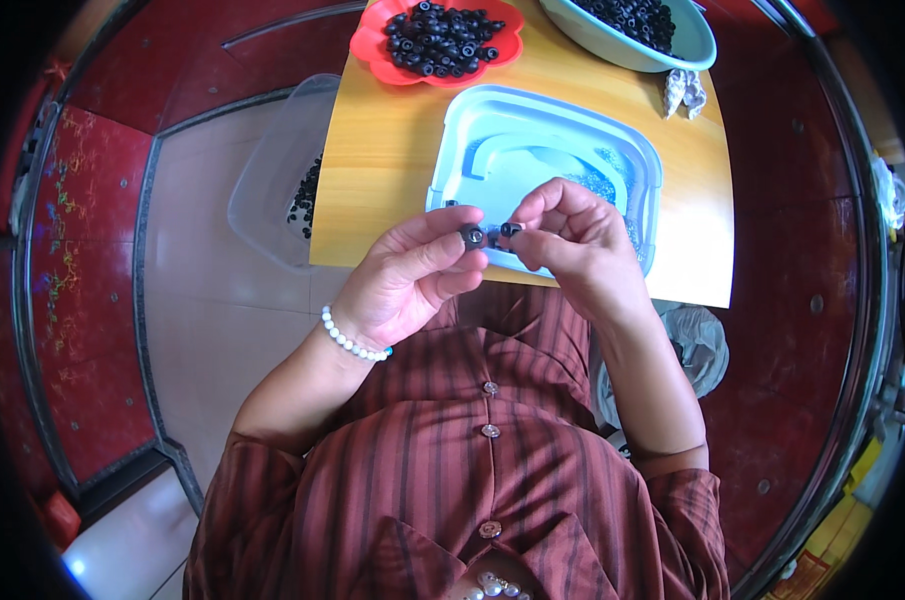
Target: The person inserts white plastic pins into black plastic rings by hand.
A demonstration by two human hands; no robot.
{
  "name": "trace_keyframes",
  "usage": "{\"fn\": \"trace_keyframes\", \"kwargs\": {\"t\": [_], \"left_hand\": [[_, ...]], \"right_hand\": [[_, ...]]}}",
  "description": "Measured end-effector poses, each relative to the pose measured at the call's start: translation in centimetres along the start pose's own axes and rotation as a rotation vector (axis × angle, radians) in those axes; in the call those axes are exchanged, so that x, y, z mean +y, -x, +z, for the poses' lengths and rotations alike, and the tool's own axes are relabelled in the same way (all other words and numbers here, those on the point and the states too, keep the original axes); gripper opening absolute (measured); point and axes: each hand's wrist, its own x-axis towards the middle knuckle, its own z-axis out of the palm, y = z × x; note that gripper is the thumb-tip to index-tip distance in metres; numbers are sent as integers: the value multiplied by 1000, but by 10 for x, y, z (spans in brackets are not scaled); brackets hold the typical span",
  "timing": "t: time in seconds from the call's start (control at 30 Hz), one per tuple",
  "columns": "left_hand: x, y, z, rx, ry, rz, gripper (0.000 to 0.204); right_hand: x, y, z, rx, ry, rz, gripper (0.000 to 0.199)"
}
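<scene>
My left hand (pixel 412 265), with a beaded bracelet at its wrist, pinches a small round black cap-like piece (pixel 472 237) between thumb and fingers, its hollow end showing. Close beside it, my right hand (pixel 577 240) is closed on another small black piece (pixel 510 230), held at the fingertips. The two pieces are apart, over the near edge of a light blue tray (pixel 452 140). Small clear bits (pixel 597 180) lie along the tray's right side. A few dark pieces sit by its near edge, partly hidden by my hands.
A red scalloped dish (pixel 367 55) of black pieces stands at the table's far left, a pale green basin (pixel 687 50) of them at the far right. Crumpled gloves or cloth (pixel 684 93) lie below the basin. Left of the wooden table (pixel 372 150), a clear bin (pixel 272 190) holds black pieces.
</scene>
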Motion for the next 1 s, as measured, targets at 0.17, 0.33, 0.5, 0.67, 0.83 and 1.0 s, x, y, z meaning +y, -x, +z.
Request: {"fn": "trace_keyframes", "kwargs": {"t": [0.17, 0.33, 0.5, 0.67, 0.83, 1.0], "left_hand": [[-4, 1, 15, -64, 7, -26, 30], [-7, 3, 23, -92, -55, 7, 29], [-7, 6, 26, -62, -111, 6, 29], [-4, 8, 32, -11, -203, 12, 27], [-1, 10, 38, 43, -346, 55, 25], [-3, 9, 42, 37, -416, 131, 24]], "right_hand": [[-8, 19, 1, -73, -182, 7, 10], [-6, 29, 1, -72, -243, -19, 9], [-16, 33, 7, -61, -234, -20, 8], [-27, 36, 11, -55, -81, -23, 10], [-27, 37, 18, -32, -7, -60, 9], [-28, 37, 19, -40, -17, -84, 9]]}}
